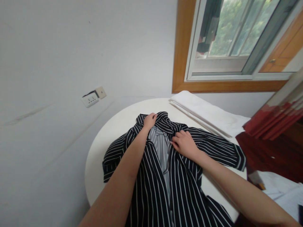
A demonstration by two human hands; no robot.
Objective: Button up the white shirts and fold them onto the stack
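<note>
A black shirt with white stripes [151, 176] lies spread on a round white table [97, 176], its collar toward the wall and its front parted. The paler grey inside of the cloth shows through the gap. My left hand [150, 120] is closed on the collar at the far end. Lower and to the right, my right hand [184, 143] pinches the front edge near the shoulder. One sleeve stretches to the right over the table, while the other lies folded to the left behind my left forearm. The bottom of the shirt runs out of view.
Folded white cloth [208, 113] lies at the table's back right. Behind stand a white wall with a socket [90, 99] and a wood-framed window [178, 47]. A red and cream curtain [274, 116] hangs at right, with white papers [279, 189] below.
</note>
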